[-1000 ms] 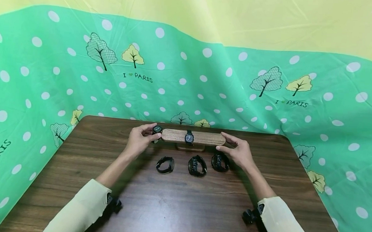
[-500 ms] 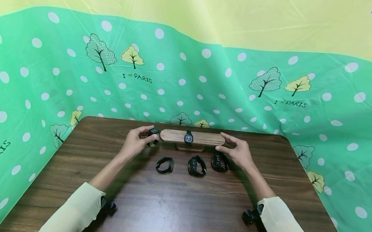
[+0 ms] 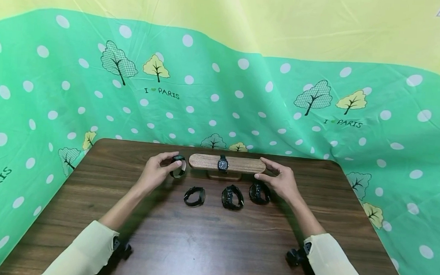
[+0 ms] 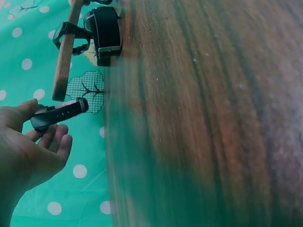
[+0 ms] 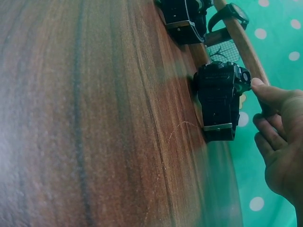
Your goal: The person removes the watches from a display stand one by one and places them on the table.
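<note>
My left hand (image 3: 153,171) pinches a black wristwatch (image 3: 178,167) between thumb and fingers, just off the left end of a wooden watch stand (image 3: 204,161). In the left wrist view the held watch (image 4: 59,113) shows its strap with a row of holes. The stand's bar carries a square-faced black watch (image 3: 223,164) near its middle. With thumb and fingers my right hand (image 3: 283,180) grips the bar's right end; the right wrist view shows the thumb on the bar (image 5: 244,47).
Three black watches lie on the brown wooden table (image 3: 199,244) in front of the stand: a left one (image 3: 194,197), a middle one (image 3: 233,197) and a right one (image 3: 260,193) close to my right hand. A green dotted cloth (image 3: 207,87) hangs behind the table.
My left hand has drawn the watch leftward, away from the stand's left end, and slightly toward me. My right hand keeps its grip on the bar.
</note>
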Demonstrator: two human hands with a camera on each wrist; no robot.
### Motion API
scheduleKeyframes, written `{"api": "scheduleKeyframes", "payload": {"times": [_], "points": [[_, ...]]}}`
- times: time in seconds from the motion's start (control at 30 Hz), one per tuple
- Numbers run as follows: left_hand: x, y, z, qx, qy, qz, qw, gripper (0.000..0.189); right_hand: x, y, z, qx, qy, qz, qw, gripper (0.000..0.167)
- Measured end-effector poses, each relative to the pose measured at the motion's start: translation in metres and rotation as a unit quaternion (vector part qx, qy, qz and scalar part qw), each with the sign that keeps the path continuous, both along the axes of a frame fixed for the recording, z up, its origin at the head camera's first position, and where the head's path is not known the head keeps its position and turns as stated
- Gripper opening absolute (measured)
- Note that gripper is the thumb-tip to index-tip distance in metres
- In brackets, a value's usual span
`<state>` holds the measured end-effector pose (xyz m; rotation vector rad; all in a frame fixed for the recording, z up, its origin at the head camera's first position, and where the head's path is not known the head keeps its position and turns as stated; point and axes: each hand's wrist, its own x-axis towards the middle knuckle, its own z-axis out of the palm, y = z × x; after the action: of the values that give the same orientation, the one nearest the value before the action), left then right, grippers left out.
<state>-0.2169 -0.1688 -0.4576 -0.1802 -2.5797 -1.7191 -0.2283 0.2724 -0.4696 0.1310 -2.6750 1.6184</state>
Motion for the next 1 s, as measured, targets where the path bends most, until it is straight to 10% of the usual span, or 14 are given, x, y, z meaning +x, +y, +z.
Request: {"api": "scheduleKeyframes", "payload": {"times": [1.0], "points": [[0.015,-0.003,-0.008,-0.038,-0.007,-0.044,0.9983,0.04,0.002,-0.001,0.001,0.016,0.011,-0.002,0.9998,0.072]]}}
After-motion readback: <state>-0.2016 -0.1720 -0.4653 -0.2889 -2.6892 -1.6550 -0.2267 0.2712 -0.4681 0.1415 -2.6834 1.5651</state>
